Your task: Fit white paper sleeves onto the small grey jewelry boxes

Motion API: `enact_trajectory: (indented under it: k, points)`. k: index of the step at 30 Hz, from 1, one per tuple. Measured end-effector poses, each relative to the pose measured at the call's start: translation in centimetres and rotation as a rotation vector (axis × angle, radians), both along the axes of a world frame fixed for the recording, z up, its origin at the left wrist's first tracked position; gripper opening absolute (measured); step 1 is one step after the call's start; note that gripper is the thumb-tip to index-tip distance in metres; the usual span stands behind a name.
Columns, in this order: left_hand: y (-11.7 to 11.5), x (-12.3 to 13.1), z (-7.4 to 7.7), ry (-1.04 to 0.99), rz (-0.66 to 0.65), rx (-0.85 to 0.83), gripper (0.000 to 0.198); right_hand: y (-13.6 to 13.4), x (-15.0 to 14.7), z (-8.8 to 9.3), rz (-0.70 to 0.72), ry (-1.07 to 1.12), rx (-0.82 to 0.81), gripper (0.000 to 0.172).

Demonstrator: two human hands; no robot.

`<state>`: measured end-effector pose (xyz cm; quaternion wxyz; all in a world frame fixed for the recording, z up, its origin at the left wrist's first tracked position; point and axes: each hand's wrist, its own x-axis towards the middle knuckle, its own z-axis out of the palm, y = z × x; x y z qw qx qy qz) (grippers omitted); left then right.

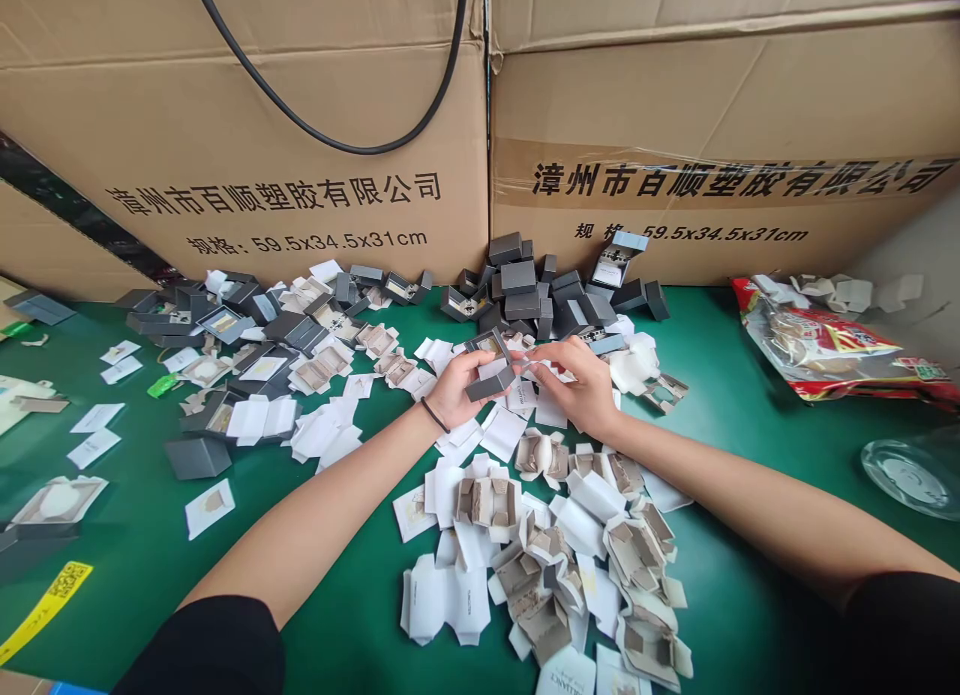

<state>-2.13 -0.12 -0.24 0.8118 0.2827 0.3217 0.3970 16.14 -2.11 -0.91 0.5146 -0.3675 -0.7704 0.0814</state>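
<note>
My left hand (452, 393) is wrapped round a small dark grey gift box (491, 380) with its lid open. From the other side, my right hand (583, 387) reaches to the box's edge, thumb and forefinger pinched together. A small pale bit shows at those fingertips, too small to name. Below both hands lie unfolded card inserts (489, 505), white on one face and grey-brown on the other. White paper cards (502, 432) are scattered just under the box.
More dark grey boxes (520, 278) are heaped at the back, against large cardboard cartons (300, 105). Another pile with inserts (296, 330) spreads to the left. A red plastic bag (825, 350) and a clear round container (907, 475) sit at right. A black cable (330, 140) hangs in front.
</note>
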Motion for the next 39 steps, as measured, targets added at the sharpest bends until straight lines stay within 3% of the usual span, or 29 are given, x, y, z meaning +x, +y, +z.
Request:
enact_trajectory:
  k: [9, 14, 23, 27, 34, 39]
  points:
    - [-0.7, 0.8, 0.3, 0.092, 0.075, 0.091, 0.03, 0.6, 0.1, -0.9, -0.047, 0.151, -0.212, 0.013]
    - [-1.1, 1.2, 0.2, 0.148, 0.033, 0.179, 0.036, 1.0, 0.3, -1.5, -0.091, 0.23, -0.264, 0.042]
    - [-1.3, 1.4, -0.2, 0.213, -0.032, 0.284, 0.042, 0.6, 0.3, -0.5, -0.095, 0.122, -0.028, 0.01]
    - [-1.3, 1.5, -0.4, 0.24, -0.018, 0.272, 0.046, 0.5, 0.4, -0.4, -0.094, 0.139, 0.03, 0.009]
    - [-1.4, 1.4, 0.2, 0.22, -0.029, 0.24, 0.047, 0.4, 0.2, -1.3, -0.064, 0.271, -0.09, 0.011]
    - [-1.4, 1.3, 0.2, 0.198, -0.049, 0.299, 0.05, 0.2, 0.1, -1.6, -0.048, 0.248, -0.052, 0.013]
